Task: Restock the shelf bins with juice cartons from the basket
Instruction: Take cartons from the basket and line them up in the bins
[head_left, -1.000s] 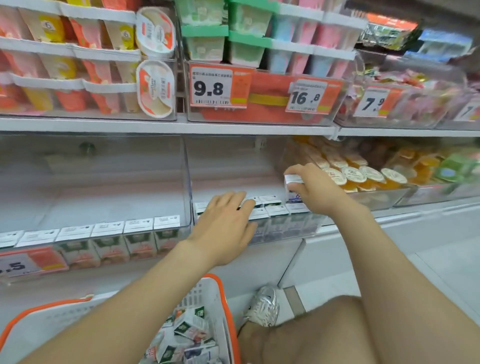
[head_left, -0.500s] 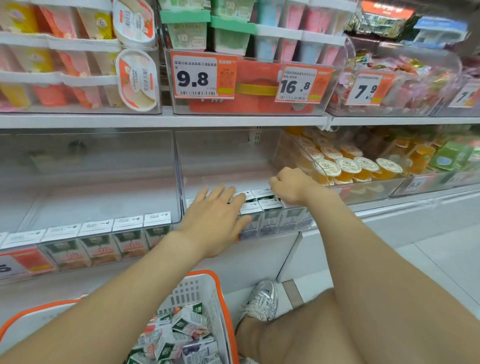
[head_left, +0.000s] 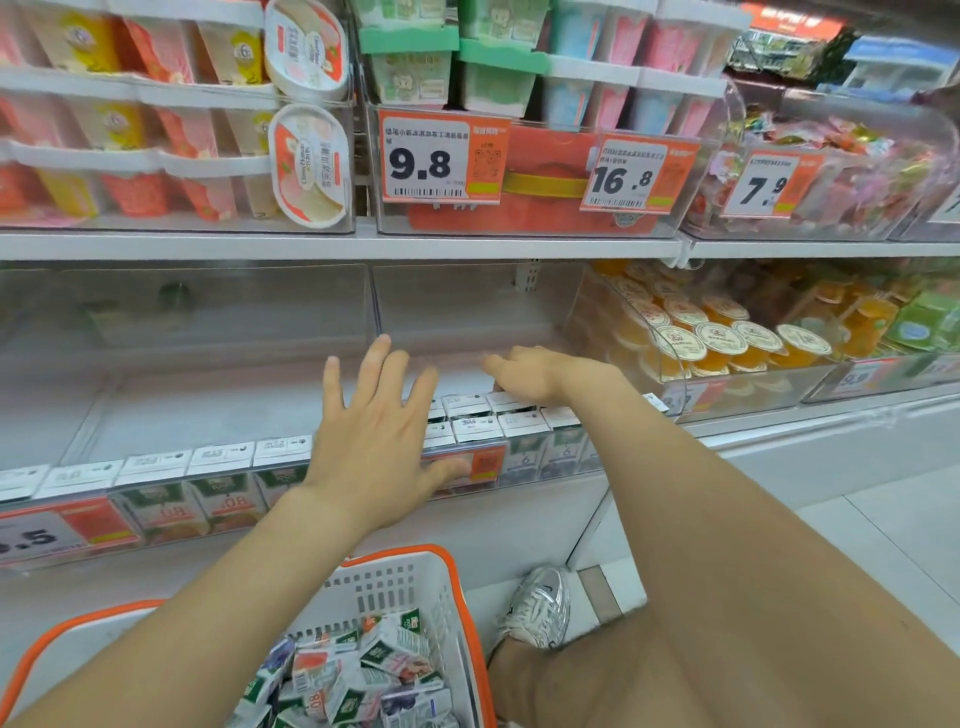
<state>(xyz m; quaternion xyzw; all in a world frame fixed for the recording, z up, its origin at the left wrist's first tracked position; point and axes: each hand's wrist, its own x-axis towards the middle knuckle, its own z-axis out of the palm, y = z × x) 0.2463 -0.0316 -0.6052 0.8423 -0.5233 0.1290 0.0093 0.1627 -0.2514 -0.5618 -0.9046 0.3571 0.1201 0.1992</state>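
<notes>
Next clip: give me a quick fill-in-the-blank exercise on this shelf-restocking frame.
1. The basket has an ____ rim.
2. The left hand holds ____.
3. The right hand rests on ____ in a bin.
4. The leftmost price tag on the upper shelf reads ____.
Missing words: orange; nothing; cartons; 9.8.

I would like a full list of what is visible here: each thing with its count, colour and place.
basket: one, white with orange rim, below the shelf
loose cartons: many, white, green, blue, in the basket
shelved cartons: short rows, white tops, front of two bins
clear bins: two, transparent, lower shelf
jelly cups: many, orange, right bin
price tags: three readable, orange and white, upper shelf
shoe: one, silver, floor
left hand: fingers spread, at the bins' front
right hand: on the middle bin's cartons
</notes>
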